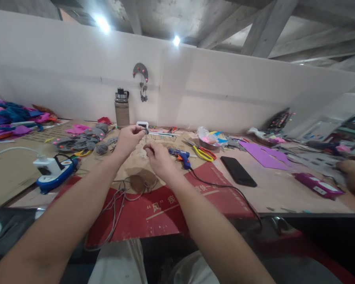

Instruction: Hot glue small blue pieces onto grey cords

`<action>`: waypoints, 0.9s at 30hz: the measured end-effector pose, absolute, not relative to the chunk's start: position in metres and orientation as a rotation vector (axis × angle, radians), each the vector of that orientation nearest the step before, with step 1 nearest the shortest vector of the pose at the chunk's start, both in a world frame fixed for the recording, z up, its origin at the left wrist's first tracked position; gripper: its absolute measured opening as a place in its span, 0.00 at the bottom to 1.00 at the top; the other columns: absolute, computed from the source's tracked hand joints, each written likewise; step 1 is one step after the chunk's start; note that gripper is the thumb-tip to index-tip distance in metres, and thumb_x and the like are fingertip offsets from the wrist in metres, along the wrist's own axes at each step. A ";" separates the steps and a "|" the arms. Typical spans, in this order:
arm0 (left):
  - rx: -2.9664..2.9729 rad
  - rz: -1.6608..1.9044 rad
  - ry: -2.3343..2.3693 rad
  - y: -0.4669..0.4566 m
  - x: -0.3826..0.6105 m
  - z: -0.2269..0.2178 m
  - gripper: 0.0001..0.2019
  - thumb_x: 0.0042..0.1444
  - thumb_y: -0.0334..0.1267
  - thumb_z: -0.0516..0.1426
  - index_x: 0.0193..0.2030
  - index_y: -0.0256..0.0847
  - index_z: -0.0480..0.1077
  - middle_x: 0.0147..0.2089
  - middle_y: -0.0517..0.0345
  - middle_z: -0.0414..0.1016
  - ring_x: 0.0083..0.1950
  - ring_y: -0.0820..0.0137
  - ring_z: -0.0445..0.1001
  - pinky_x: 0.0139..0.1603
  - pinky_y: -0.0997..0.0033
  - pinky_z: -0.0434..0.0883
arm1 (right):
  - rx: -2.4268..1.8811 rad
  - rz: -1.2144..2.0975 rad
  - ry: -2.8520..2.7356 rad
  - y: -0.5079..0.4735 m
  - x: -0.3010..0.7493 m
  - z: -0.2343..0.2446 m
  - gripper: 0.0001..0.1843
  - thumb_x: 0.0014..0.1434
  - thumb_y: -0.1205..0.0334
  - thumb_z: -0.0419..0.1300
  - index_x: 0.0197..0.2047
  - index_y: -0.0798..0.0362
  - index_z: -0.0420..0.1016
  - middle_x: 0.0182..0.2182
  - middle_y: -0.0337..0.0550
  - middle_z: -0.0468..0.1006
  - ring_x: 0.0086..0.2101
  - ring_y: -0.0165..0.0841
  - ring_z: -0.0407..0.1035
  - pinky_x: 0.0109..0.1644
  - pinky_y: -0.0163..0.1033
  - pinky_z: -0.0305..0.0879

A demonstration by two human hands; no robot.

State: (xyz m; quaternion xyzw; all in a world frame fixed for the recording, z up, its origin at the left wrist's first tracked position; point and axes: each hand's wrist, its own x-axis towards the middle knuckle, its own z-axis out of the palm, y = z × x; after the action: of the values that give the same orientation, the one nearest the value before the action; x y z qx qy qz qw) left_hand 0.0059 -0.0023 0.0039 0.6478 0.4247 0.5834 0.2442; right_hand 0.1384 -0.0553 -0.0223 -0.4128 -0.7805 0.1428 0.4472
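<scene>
My left hand [129, 141] pinches a small dark grey felt piece [147, 131] between thumb and fingertips, raised over the table. Just below and to the right, my right hand [160, 158] is closed in a pinch on a thin grey cord that runs up to the felt piece. Loose loops of grey cord [118, 197] lie on the red and brown cardboard [162, 221] under my forearms. A blue glue gun [183, 157] rests right of my right hand, beside yellow-handled scissors [203, 154].
Left are a blue power strip [55, 177], grey felt pieces [83, 140] and a yarn ball [102, 148]. A bottle [122, 110] stands by the wall, where a moon ornament [141, 71] hangs. Right lie a phone [238, 171], purple sheets [263, 154] and another person's hand [353, 173].
</scene>
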 end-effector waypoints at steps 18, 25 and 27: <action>0.768 1.574 0.495 0.011 -0.012 0.013 0.02 0.48 0.27 0.59 0.28 0.33 0.69 0.26 0.58 0.72 0.21 0.82 0.65 0.19 0.83 0.63 | -0.997 0.050 -2.059 -0.075 0.145 -0.015 0.18 0.64 0.55 0.44 0.35 0.54 0.71 0.33 0.43 0.74 0.36 0.31 0.64 0.41 0.36 0.57; 0.892 1.662 0.491 0.006 -0.009 0.015 0.03 0.44 0.26 0.60 0.28 0.33 0.70 0.25 0.59 0.71 0.21 0.82 0.64 0.18 0.83 0.60 | -1.683 -0.105 -1.523 -0.050 0.212 -0.023 0.14 0.59 0.60 0.48 0.40 0.57 0.72 0.37 0.53 0.75 0.39 0.40 0.68 0.43 0.42 0.59; 0.913 1.690 0.491 0.005 -0.009 0.015 0.04 0.43 0.27 0.60 0.27 0.33 0.69 0.24 0.60 0.70 0.20 0.82 0.63 0.17 0.83 0.58 | -1.921 -0.123 -1.491 -0.043 0.222 -0.030 0.18 0.57 0.58 0.50 0.44 0.61 0.71 0.42 0.62 0.73 0.43 0.45 0.67 0.45 0.46 0.59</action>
State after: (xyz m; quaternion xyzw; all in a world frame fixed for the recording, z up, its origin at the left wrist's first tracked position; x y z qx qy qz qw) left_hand -0.0093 0.0055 0.0154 0.3853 0.2072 0.7133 0.5476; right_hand 0.2222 -0.0434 -0.0305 -0.7402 -0.5746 -0.0472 0.3459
